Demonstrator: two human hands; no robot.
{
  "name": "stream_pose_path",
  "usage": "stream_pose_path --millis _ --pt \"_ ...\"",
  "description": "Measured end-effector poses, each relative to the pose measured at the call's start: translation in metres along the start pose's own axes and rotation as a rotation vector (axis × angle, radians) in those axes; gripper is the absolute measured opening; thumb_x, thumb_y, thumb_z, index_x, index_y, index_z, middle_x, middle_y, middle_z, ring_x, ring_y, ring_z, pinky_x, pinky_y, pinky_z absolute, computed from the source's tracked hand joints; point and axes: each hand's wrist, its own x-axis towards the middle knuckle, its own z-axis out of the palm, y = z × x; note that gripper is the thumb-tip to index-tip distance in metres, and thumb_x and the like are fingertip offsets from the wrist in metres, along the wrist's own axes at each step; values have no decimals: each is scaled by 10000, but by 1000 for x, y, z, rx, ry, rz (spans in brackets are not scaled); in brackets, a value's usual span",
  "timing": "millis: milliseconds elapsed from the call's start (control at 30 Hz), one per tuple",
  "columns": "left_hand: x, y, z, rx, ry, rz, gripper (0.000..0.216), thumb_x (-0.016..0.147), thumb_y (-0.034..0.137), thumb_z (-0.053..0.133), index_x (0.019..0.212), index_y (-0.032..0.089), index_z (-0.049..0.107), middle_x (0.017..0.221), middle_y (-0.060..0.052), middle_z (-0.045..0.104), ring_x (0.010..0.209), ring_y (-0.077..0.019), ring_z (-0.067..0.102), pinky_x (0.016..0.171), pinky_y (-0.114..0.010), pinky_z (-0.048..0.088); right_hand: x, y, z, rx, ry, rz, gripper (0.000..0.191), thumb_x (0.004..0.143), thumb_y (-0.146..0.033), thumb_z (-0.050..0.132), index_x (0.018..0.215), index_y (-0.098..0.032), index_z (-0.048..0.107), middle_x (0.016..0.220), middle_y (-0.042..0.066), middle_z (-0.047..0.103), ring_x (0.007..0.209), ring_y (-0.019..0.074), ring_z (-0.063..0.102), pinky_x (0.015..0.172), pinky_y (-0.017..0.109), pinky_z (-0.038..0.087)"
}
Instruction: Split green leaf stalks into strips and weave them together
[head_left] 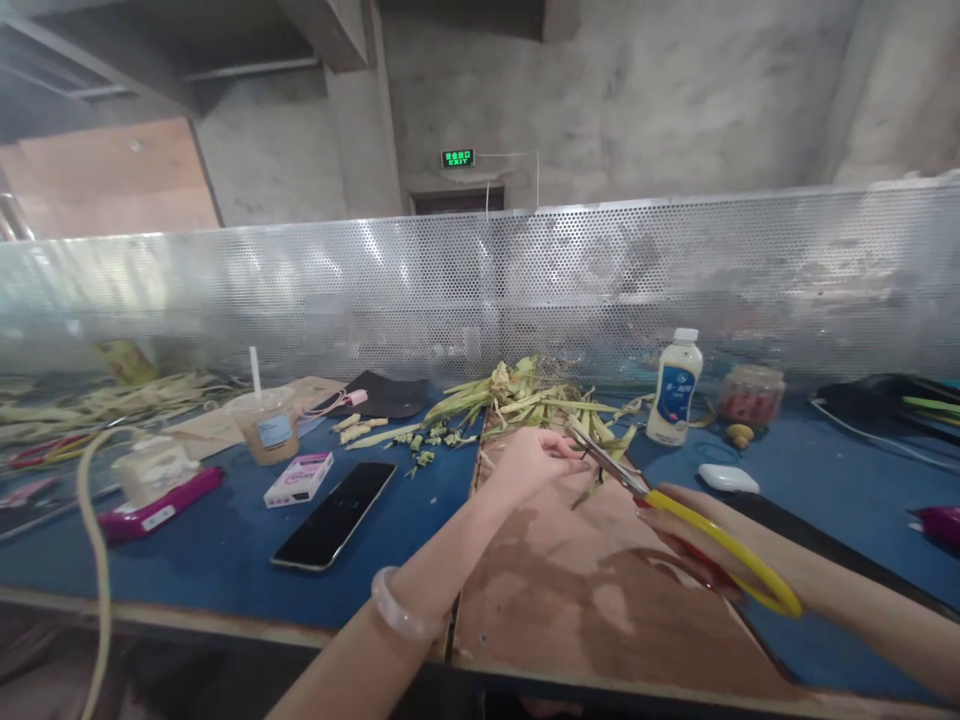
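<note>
My right hand (694, 530) grips a pair of scissors (622, 475) with yellow and red handles. Its blades point up and left, reaching the fingers of my left hand (536, 465). Those fingers are pinched together on a thin plant stem (589, 488), with a dark leafy piece hanging below; the held part is mostly hidden. Beyond both hands lies a heap of yellow-green stalks and leaves (525, 395). Small green florets (431, 440) are scattered left of the heap. Under my hands is a brown board (555, 600). A pale bangle (405, 605) circles my left wrist.
Left on the blue table are a phone (335, 515), a small box (298, 480), a drink cup (266, 430) and a purple tissue pack (161, 505). A white bottle (673, 390), a jar (752, 395) and an earbud case (727, 478) stand right. A perforated metal screen (360, 290) runs behind.
</note>
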Motion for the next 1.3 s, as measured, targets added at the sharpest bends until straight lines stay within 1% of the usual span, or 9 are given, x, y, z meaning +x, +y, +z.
stream_pose_path --millis 133,233,367,500,667,867,1033,1200,1300 --pt "1 -3 1 -14 -8 9 199 522 237 735 608 111 609 946 -120 656 840 -201 622 798 -320 459 6 6 0 -4 -16 -26 411 730 -594 459 905 -222 452 423 -71 402 291 72 365 260 176 351" --pt "1 -5 0 -21 -18 19 198 538 244 728 626 115 608 929 -110 662 851 -203 622 803 -321 457 7 7 2 21 -43 -21 399 746 -586 436 918 -226 445 410 -77 383 277 77 359 249 189 369" --pt "0 -4 0 -15 -32 23 188 554 253 718 625 123 604 902 -97 668 857 -204 621 799 -317 458 5 6 3 -5 -41 -64 414 754 -593 416 955 -232 450 404 -76 381 277 73 354 249 184 380" --pt "0 -2 0 11 -37 25 195 554 267 719 643 124 621 910 -92 666 854 -201 619 792 -313 457 5 3 3 -15 -43 -70 426 747 -588 433 964 -222 452 407 -71 404 274 75 372 247 179 374" --pt "-1 0 0 35 -40 21 191 551 270 719 632 124 626 888 -84 670 835 -196 620 785 -308 457 7 4 1 -52 -32 -50 351 775 -535 429 913 -214 453 368 -69 405 245 80 368 244 184 356" --pt "-3 2 0 29 -39 20 177 554 262 715 633 127 632 888 -86 669 822 -190 620 774 -305 457 8 8 1 -36 -35 -38 348 771 -548 423 899 -225 451 394 -65 410 252 77 368 235 186 355" --pt "-4 6 1 57 -28 -5 196 538 281 723 612 128 626 822 -75 672 787 -187 621 753 -302 457 13 14 3 -68 14 -66 402 738 -586 453 920 -228 456 430 -71 416 266 65 364 240 174 347" --pt "-7 13 3 98 -7 -46 227 507 306 738 576 134 608 730 -56 668 721 -176 614 699 -288 459 15 16 2 -101 8 -39 423 736 -590 458 958 -230 451 422 -75 412 255 58 352 231 167 314" --pt "-8 12 3 96 -16 -45 253 496 331 742 579 132 610 723 -55 666 701 -170 610 689 -282 456 12 12 2 -107 -7 -70 417 738 -586 457 925 -214 454 430 -76 415 254 45 345 243 154 313"
